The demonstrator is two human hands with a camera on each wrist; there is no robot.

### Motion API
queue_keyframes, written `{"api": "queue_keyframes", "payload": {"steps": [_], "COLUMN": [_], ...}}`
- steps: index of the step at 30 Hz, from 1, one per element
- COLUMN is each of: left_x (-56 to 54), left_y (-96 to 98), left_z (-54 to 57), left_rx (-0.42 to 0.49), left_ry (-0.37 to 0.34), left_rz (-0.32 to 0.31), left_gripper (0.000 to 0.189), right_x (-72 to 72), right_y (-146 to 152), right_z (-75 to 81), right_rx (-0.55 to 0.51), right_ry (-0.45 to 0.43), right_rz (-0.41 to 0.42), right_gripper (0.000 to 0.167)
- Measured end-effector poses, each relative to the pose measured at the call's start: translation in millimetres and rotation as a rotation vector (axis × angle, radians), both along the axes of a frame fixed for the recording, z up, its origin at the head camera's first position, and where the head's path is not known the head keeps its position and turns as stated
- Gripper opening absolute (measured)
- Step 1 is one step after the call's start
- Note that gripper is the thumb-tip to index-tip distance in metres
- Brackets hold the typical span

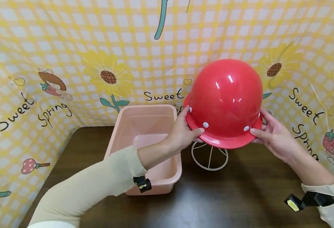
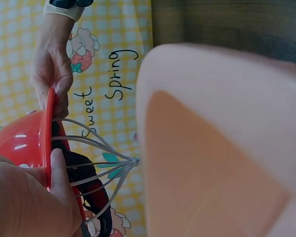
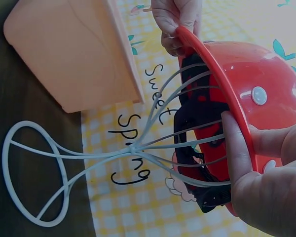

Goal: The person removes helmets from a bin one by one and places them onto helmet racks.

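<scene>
A red hard hat (image 1: 227, 98) is held by its brim between both hands, over a white wire stand (image 1: 209, 156) on the table. My left hand (image 1: 182, 131) pinches the brim's left side, thumb on top. On the opposite side my right hand (image 1: 275, 136) grips the brim the same way. In the right wrist view, the upper wires of the stand (image 3: 133, 149) reach up into the hat, near its black inner straps (image 3: 192, 123). Whether the hat's weight rests on the wires cannot be told.
A pink plastic basin (image 1: 178, 164) stands left of the wire stand, beneath my left forearm. Behind the dark wooden table (image 1: 212, 199) hangs a yellow checked cloth (image 1: 144, 53) with printed flowers and words.
</scene>
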State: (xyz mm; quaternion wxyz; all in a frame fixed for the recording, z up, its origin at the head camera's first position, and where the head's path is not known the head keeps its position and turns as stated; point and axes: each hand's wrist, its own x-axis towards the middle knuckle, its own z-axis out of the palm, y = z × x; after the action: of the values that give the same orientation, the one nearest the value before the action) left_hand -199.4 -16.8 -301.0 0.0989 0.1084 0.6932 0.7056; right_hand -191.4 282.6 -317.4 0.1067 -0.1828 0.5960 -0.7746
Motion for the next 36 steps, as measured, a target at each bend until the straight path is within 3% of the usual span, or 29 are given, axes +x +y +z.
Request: {"api": "queue_keyframes", "payload": {"steps": [7, 17, 31, 36], "left_x": [1.0, 1.6, -1.3, -2.0], "left_y": [-1.5, -3.9, -4.7, -6.8], "left_z": [-8.1, -8.9, -8.4, -6.0], "left_rx": [-0.038, -0.079, -0.053, -0.017], "left_ry": [-0.055, -0.080, -0.101, -0.119], "left_rz": [-0.011, -0.009, -0.006, -0.027], "left_gripper": [0.096, 0.097, 0.095, 0.093], "right_x": [3.3, 7.5, 6.2, 7.5], "right_y": [-0.9, -1.7, -0.8, 1.0], "right_z": [-11.4, -14.8, -13.4, -12.3], "right_rx": [-0.006, 0.028, -0.018, 0.018], "right_ry": [-0.019, -0.036, -0.057, -0.060], "right_rz": [-0.007, -0.019, 0.032, 0.046], "right_gripper": [0.085, 0.084, 0.084, 0.084]}}
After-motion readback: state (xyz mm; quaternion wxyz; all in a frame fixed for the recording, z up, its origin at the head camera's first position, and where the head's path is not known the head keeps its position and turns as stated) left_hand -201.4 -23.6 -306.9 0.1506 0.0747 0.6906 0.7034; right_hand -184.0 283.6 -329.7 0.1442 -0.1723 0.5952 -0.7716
